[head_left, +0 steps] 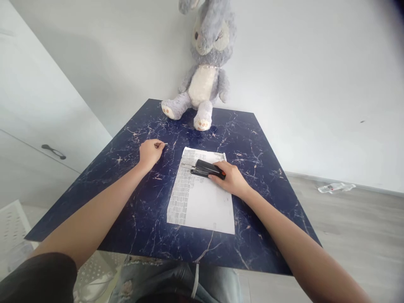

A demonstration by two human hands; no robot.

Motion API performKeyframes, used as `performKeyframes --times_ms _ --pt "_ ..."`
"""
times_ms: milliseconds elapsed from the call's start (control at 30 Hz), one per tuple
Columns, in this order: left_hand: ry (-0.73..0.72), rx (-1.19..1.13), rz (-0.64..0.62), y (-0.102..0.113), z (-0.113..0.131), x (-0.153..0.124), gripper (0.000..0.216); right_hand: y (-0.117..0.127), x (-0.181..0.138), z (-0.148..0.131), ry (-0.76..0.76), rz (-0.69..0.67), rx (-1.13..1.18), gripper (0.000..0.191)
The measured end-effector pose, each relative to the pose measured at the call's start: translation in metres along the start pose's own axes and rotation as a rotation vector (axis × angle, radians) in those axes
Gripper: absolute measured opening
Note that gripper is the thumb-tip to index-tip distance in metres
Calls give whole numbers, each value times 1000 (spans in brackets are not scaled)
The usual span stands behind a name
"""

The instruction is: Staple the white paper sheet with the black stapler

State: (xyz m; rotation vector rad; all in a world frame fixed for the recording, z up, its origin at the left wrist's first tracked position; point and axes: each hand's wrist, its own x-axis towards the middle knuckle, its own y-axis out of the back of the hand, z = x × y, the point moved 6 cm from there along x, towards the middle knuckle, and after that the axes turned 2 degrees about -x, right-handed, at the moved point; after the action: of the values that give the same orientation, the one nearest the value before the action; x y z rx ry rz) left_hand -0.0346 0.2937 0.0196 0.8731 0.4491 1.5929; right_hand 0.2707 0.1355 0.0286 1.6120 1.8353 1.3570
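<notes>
My right hand (232, 179) is closed around the rear of a black stapler (206, 168), which has a small orange mark near its back end. A thin metal part (188, 166) sticks out of the stapler's front, pointing left. Under the stapler lies a printed sheet of paper (208, 210), with dense text down its left side and mostly white elsewhere. To the left, above the table, my left hand (151, 151) pinches a small thin light strip (166, 144); most of it is hidden by the fingers, and its kind is unclear.
A dark blue marble-patterned table (142, 235) stands against the wall. At its far edge sits a grey plush rabbit (202, 84). White drawers (31, 168) are on the left, beside a white perforated chair (14, 223). Clear plastic packaging (336, 187) lies on the floor at right.
</notes>
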Motion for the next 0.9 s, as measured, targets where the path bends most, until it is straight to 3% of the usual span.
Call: performKeyframes --times_ms 533,667,733,800,900 --pt "-34 4 28 5 2 1 27 17 -3 1 27 327 -73 26" --pt "-69 -275 127 13 29 -18 26 20 -6 -2 100 402 -109 35" --pt "-24 -585 22 3 46 -35 22 21 -9 -5 146 431 -146 42" --pt "79 -869 -178 -17 60 -55 23 21 -12 -8 196 449 -190 50" --pt "234 -1098 -432 -41 72 -79 28 21 -15 -17 277 440 -260 59"
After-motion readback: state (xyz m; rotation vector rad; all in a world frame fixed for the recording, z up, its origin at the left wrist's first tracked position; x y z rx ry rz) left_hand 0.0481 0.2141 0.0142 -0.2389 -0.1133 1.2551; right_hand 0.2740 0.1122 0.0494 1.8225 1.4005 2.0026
